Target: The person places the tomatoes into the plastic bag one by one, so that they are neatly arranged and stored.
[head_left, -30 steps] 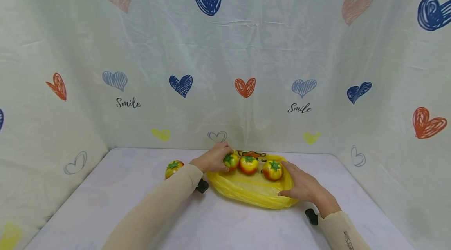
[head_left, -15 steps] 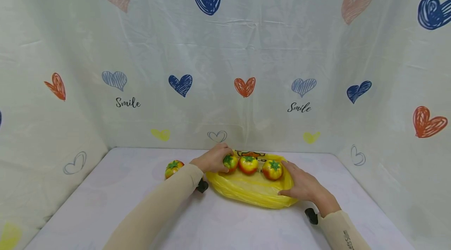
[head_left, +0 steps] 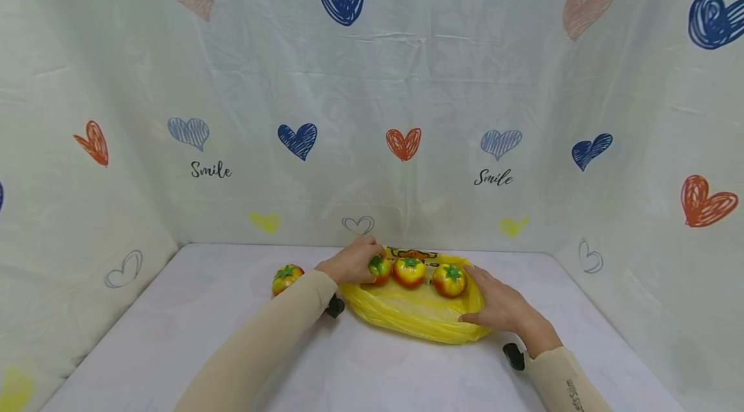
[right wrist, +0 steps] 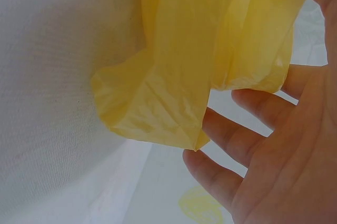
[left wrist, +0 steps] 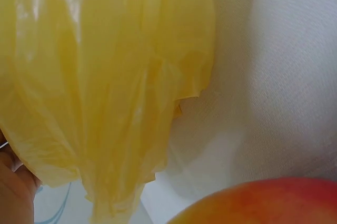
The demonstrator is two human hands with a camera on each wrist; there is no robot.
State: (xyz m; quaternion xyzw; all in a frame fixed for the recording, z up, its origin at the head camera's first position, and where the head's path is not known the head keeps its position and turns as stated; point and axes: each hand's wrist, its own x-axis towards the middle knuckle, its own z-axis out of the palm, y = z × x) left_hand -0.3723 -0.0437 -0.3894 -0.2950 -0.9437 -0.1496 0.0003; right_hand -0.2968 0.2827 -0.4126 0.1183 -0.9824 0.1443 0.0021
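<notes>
My left hand [head_left: 352, 261] holds a red-and-yellow tomato-like fruit [head_left: 380, 268] with a green leafy top, at the left side of an open yellow plastic bag [head_left: 407, 321]. Two similar fruits, a middle one [head_left: 409, 272] and a right one [head_left: 449, 280], sit in the bag. At the bag's right edge is my right hand [head_left: 501, 301], thumb and fingers spread apart. In the right wrist view its fingers [right wrist: 221, 179] touch the yellow plastic. Only part of my left hand [left wrist: 16, 195] shows beside the bag [left wrist: 105, 76] in the left wrist view.
Another such fruit [head_left: 287, 279] lies on the white table [head_left: 192, 309] left of the bag, partly behind my left sleeve. Black wrist cameras sit under both wrists. A white curtain [head_left: 349, 89] printed with hearts hangs behind and at the sides.
Almost nothing differs. Both hands, the bag and the fruits stay in place, with only a very slight shift of the left hand and the fruit in it.
</notes>
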